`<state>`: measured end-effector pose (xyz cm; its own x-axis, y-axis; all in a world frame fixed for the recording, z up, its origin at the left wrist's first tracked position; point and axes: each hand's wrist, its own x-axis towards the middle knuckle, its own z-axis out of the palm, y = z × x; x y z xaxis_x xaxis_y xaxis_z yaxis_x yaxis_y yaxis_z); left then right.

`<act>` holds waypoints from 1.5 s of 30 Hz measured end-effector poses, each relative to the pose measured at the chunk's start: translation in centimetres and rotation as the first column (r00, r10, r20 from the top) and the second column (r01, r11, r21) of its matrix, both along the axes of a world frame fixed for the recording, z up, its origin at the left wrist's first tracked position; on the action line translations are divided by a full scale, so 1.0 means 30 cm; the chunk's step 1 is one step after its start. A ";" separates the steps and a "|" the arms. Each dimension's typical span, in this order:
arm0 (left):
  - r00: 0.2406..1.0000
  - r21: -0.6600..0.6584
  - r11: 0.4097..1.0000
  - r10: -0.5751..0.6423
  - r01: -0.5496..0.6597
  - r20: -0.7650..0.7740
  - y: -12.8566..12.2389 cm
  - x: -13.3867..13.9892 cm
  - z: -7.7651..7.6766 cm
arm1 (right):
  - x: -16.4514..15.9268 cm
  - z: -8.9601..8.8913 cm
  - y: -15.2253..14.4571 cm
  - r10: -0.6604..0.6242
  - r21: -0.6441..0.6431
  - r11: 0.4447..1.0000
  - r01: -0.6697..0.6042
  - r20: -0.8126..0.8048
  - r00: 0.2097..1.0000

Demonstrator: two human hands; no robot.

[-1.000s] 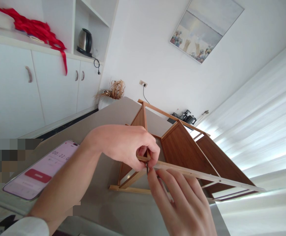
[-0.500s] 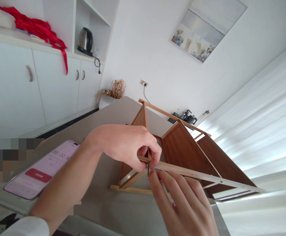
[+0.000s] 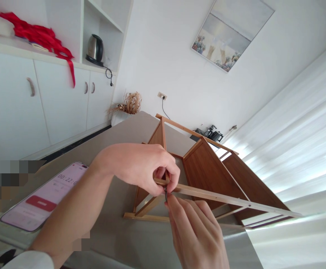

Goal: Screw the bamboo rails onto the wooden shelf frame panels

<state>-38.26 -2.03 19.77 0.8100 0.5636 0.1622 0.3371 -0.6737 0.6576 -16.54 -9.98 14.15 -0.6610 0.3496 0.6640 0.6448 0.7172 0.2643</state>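
Note:
A wooden shelf rack (image 3: 198, 162) with brown panels lies on its side on a grey table (image 3: 109, 239). My left hand (image 3: 148, 166) is closed around the near end of its light wooden rail (image 3: 207, 195), thumb and forefinger curled at the corner. Sticking out just below that corner is a thin, dark metal piece (image 3: 165, 195); whether it is a screw or a hex key I cannot tell. My right hand (image 3: 195, 228) pinches its lower end, fingers pressed together. The fingertips of both hands are close to each other and partly hide the joint.
A phone (image 3: 42, 201) showing a timer lies at the left, under my left forearm. White cabinets (image 3: 62, 101) bear a kettle (image 3: 95, 48) and red ribbon (image 3: 45, 35). A pot of dried plants (image 3: 130, 104) stands beyond the table. Curtains (image 3: 305, 123) hang at the right.
My right hand has turned, its fingers drawn closer together around the metal piece. My left hand keeps its hold on the rail. The view has shifted slightly.

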 end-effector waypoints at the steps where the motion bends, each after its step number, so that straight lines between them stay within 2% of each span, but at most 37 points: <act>1: 1.000 0.001 1.000 0.003 -0.003 0.000 0.000 0.001 -0.001 | -0.005 -0.009 -0.002 -0.015 0.044 0.999 0.015 -0.011 1.000; 4: 1.000 0.006 1.000 -0.005 0.005 -0.002 0.001 0.004 -0.002 | -0.014 -0.034 -0.007 -0.039 0.157 0.986 0.053 -0.092 0.995; 6: 1.000 0.008 1.000 -0.010 0.010 -0.002 0.002 0.005 -0.002 | -0.011 -0.039 -0.010 -0.045 0.167 0.984 0.068 -0.137 0.990; 11: 1.000 0.003 1.000 -0.002 0.002 -0.012 0.005 0.004 -0.001 | 0.016 -0.001 -0.011 -0.032 0.079 0.996 0.033 -0.015 0.999; 14: 1.000 0.001 1.000 -0.001 0.001 -0.010 0.006 0.004 -0.003 | 0.020 0.015 -0.010 -0.020 0.052 0.998 0.020 0.002 1.000; 19: 1.000 0.007 1.000 -0.004 0.004 -0.003 0.006 0.003 -0.004 | 0.010 0.004 -0.007 -0.033 0.091 0.995 0.036 -0.034 0.999; 22: 1.000 0.009 1.000 -0.004 0.004 -0.004 0.006 0.001 -0.004 | 0.005 0.004 -0.012 -0.058 0.113 0.992 0.056 0.009 0.998; 27: 1.000 0.008 1.000 -0.017 0.017 0.008 0.011 -0.001 -0.010 | 0.004 0.036 -0.019 -0.054 0.196 0.980 0.043 0.051 0.997; 29: 1.000 0.008 1.000 -0.024 0.024 0.008 0.013 -0.001 -0.012 | 0.011 0.062 -0.020 -0.047 0.184 0.983 0.027 0.106 0.993; 31: 1.000 0.012 1.000 -0.027 0.027 0.007 0.013 -0.001 -0.012 | 0.018 0.091 -0.022 -0.053 0.121 0.992 0.027 0.219 0.974; 33: 1.000 0.019 1.000 -0.023 0.023 0.004 0.011 0.000 -0.009 | 0.023 0.115 -0.023 -0.042 0.062 0.998 0.027 0.260 0.965; 37: 1.000 0.030 0.999 -0.031 0.031 0.000 0.007 -0.001 -0.003 | 0.020 0.136 -0.023 -0.031 0.047 0.999 0.021 0.226 0.974; 41: 1.000 0.032 0.999 -0.028 0.028 0.001 0.008 -0.003 -0.003 | 0.023 0.127 -0.018 -0.022 0.056 0.998 0.009 0.234 0.972; 45: 0.999 0.041 0.998 -0.041 0.041 0.002 0.010 -0.001 -0.004 | 0.026 0.092 0.004 0.040 -0.024 0.999 -0.038 0.069 0.997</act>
